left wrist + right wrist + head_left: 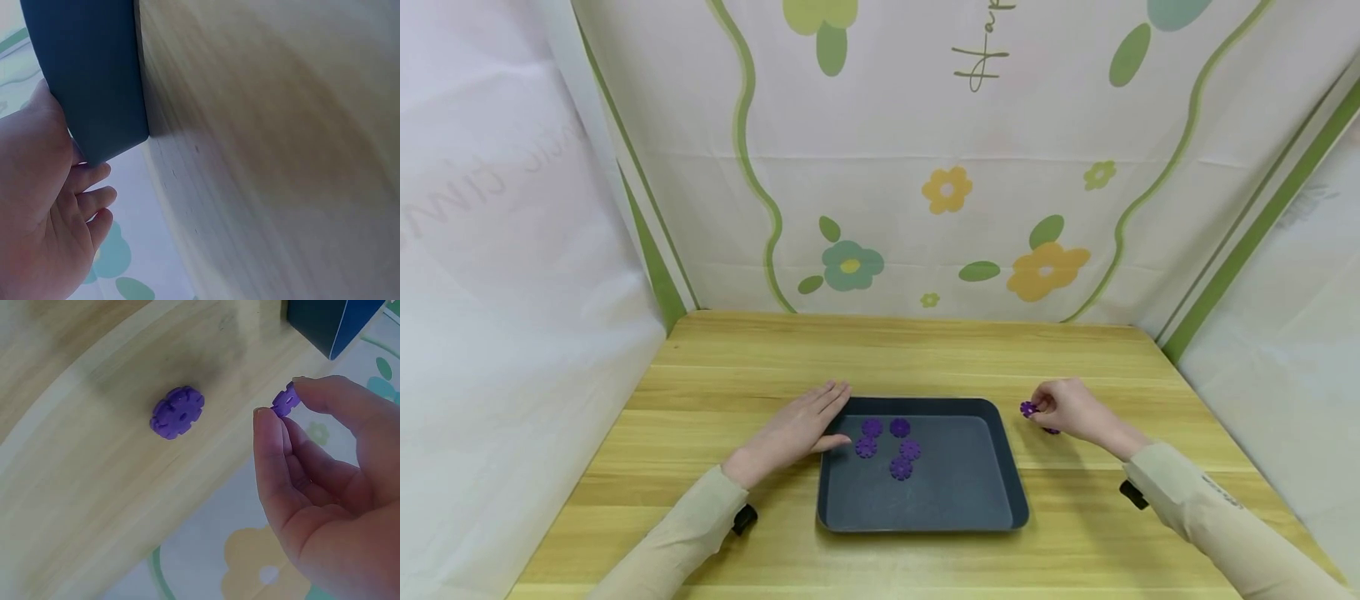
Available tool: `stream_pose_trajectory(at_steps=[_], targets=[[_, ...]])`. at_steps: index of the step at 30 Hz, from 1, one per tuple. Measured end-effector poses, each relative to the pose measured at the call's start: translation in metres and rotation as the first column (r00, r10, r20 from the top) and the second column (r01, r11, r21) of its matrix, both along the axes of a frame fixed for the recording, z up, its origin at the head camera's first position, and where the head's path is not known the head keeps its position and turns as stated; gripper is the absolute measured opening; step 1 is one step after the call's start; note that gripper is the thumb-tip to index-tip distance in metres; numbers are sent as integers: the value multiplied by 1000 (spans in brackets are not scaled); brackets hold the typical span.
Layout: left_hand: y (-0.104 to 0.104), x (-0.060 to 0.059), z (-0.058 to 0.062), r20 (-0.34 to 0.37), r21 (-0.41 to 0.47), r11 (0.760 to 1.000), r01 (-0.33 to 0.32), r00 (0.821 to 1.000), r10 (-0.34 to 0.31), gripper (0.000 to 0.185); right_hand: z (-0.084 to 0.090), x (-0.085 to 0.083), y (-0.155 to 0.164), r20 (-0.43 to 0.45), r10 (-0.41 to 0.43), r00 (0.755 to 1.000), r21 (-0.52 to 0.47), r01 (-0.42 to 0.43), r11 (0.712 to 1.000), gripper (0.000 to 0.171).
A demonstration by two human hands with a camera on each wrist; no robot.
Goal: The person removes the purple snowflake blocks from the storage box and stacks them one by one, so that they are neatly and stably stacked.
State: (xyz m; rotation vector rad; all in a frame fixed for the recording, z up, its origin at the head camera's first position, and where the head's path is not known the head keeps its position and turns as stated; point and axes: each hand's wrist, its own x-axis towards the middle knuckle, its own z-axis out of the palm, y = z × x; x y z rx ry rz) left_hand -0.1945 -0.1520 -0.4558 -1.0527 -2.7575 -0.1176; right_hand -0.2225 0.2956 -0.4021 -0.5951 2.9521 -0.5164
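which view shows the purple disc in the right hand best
The right wrist view: the purple disc fills more of the frame, pinched edge-on by the right hand, with its notched rim visible. The head view shows it only as a small purple spot. The left wrist view does not show it.

Left hand [797, 429] lies flat, fingers straight; right hand [1070, 408] is raised, fingertips pinched.

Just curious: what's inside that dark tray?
Five purple notched plastic discs lie inside the dark blue-grey plastic tray, toward its left. The left hand covers its left rim there.
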Motion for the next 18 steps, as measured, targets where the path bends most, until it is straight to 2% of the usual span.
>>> stream_pose_trajectory(at_steps=[11, 18], targets=[[1, -1, 0, -19, 9, 1000, 7, 1000, -7, 76, -5, 1, 16, 19, -25, 1000, 2, 25, 1000, 19], [1, -1, -1, -35, 4, 1000, 14, 999, -14, 76, -14, 1, 26, -11, -37, 999, 15, 37, 999, 17]])
